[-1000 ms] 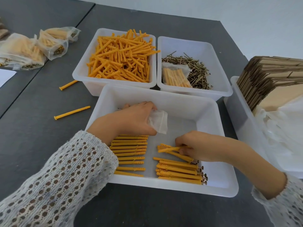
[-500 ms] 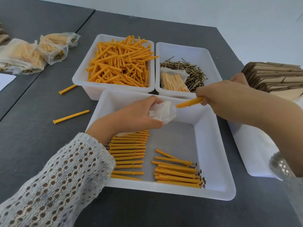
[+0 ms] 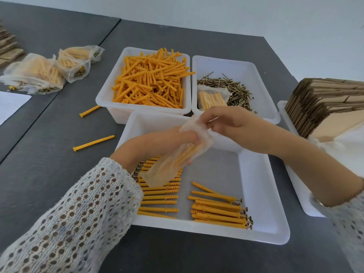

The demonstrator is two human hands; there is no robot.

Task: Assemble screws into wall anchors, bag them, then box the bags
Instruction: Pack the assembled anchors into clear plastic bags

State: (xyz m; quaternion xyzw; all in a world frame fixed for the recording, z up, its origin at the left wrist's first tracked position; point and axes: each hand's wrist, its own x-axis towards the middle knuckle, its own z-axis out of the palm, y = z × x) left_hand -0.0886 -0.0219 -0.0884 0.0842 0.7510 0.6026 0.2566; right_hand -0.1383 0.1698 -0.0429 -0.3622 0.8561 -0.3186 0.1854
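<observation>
Fingers of both hands work one clear bag above the near bin: the left hand grips its middle, curled round the anchors inside, while the right hand pinches the mouth, apparently holding it open, though the film blurs there

Going by size: folded cardboard boxes stand ribbed and stiff in a tray at the right; a far bin holds loose orange anchors, ridged plastic sticks; its neighbour holds thin brassy screws and a filled bag; assembled anchors lie in rows in the near bin, screw heads outward

I judge the bag light, limp and slippery, so it is best held at the rim and supported under the load; the anchors are stiff, and the screw tips could pierce the film
</observation>
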